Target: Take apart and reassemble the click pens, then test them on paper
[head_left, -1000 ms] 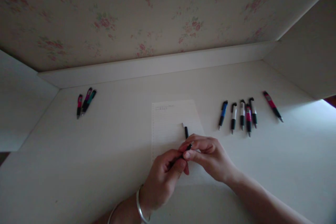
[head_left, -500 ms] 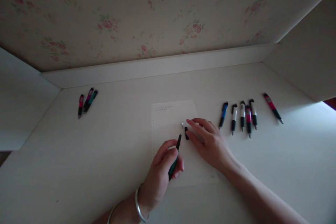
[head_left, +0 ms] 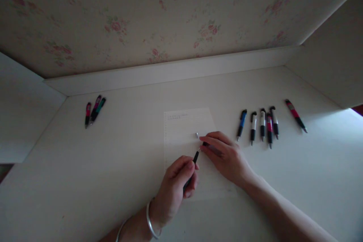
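Observation:
My left hand (head_left: 181, 179) is closed around a pen barrel (head_left: 195, 157), its dark end tilted up and to the right. At that end shows a small pale bit, too small to name. Close beside it, my right hand (head_left: 224, 155) pinches a short black pen grip (head_left: 204, 143) between thumb and fingers, which partly hide it. A small silver pen tip (head_left: 196, 135) lies on the paper sheet (head_left: 178, 136), just left of the right fingertips. Both hands are over this sheet, which bears faint writing at its top.
A blue pen (head_left: 242, 124), several white and black pens (head_left: 253, 128) and a pink pen (head_left: 269, 130) lie at the right. Another pink pen (head_left: 295, 115) is farther right. Three pens (head_left: 95, 110) lie together at the left. A white ledge (head_left: 176, 70) runs along the back.
My right fingers have closed on the black grip and lifted it from the paper. My left hand has turned the pen barrel slightly, and its end is now nearer the right fingers.

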The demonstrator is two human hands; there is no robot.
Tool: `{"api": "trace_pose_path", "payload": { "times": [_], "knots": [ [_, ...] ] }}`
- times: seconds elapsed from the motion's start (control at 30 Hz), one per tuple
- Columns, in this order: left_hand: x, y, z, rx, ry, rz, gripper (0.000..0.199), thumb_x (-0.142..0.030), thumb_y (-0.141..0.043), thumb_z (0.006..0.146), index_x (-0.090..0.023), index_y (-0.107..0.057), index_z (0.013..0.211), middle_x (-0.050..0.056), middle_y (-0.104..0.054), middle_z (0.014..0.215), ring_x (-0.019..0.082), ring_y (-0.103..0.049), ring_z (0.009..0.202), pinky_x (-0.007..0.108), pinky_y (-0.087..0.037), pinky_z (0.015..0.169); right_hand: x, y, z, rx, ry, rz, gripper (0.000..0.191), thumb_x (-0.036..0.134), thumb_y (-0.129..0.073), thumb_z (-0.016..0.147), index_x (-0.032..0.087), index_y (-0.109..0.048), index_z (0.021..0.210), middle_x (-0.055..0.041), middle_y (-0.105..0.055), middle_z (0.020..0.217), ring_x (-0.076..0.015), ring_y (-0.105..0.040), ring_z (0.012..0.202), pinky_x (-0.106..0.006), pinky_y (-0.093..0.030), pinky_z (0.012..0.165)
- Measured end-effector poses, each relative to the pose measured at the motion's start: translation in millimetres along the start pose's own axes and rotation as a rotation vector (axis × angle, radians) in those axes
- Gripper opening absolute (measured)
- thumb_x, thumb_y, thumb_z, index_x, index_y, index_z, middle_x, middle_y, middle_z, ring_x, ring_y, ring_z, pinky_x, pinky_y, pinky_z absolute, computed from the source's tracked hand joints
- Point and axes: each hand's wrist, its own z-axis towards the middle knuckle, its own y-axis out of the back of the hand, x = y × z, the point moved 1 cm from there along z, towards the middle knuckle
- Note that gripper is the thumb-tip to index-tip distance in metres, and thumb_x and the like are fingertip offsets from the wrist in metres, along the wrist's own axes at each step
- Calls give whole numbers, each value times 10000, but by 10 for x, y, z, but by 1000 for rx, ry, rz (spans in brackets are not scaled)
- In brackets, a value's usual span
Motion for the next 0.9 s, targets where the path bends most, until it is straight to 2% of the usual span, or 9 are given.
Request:
{"api": "trace_pose_path", "payload": {
  "times": [0.13,0.23,0.33,0.5,0.57,0.73,0.8,0.9],
  "knots": [
    [-32,-19,-2,9,22,48,352,-489,-581,951,-162,-569,822,-51,-495,605,54,-323,466,204,-216,435,68,19,30,-82,-190,396,169,227,-741,868,270,-761,1031,-39,-699,962,-146,-684,770,-255,-575,679],
    [-52,-51,-4,58,40,154,349,-474,-572,962,-148,-587,838,-35,-513,641,61,-369,496,212,-246,456,117,32,47,-111,-402,774,186,285,-804,825,311,-767,1006,-2,-757,917,-124,-710,791,-212,-582,709],
    [-52,-69,-10,72,32,212,336,-475,-542,979,-150,-591,908,-43,-501,633,69,-376,499,219,-252,459,152,6,12,-95,-507,1033,218,331,-844,785,322,-786,996,2,-797,940,-131,-737,837,-232,-599,777],
    [-42,-77,-9,72,4,221,319,-469,-518,994,-161,-579,937,-48,-488,639,75,-367,505,222,-259,462,158,-72,-82,22,-539,1052,227,287,-851,784,310,-802,1005,-9,-818,944,-127,-747,867,-213,-593,795],
    [-41,-78,-5,69,6,216,318,-470,-524,990,-159,-585,969,-49,-488,642,75,-368,505,222,-259,463,153,-68,-68,-21,-532,1051,229,285,-854,780,310,-802,1001,-3,-818,944,-124,-744,865,-214,-592,797],
    [-27,-66,-1,55,24,197,335,-484,-541,976,-154,-595,985,-40,-505,662,73,-390,512,219,-263,465,153,6,39,-224,-571,1113,233,327,-882,739,306,-806,959,19,-815,891,-89,-723,791,-180,-579,771],
    [-20,-62,-5,52,23,195,338,-488,-539,976,-155,-596,990,-38,-511,666,72,-391,510,219,-264,464,152,14,45,-229,-575,1110,234,333,-885,734,309,-806,953,19,-812,886,-88,-720,782,-183,-578,765],
    [-21,-68,-10,53,11,198,328,-479,-530,982,-157,-590,986,-46,-500,645,72,-380,500,218,-262,459,149,-9,3,-148,-553,1068,247,320,-874,751,324,-800,986,13,-811,920,-99,-724,818,-199,-582,782]
  ]
}}
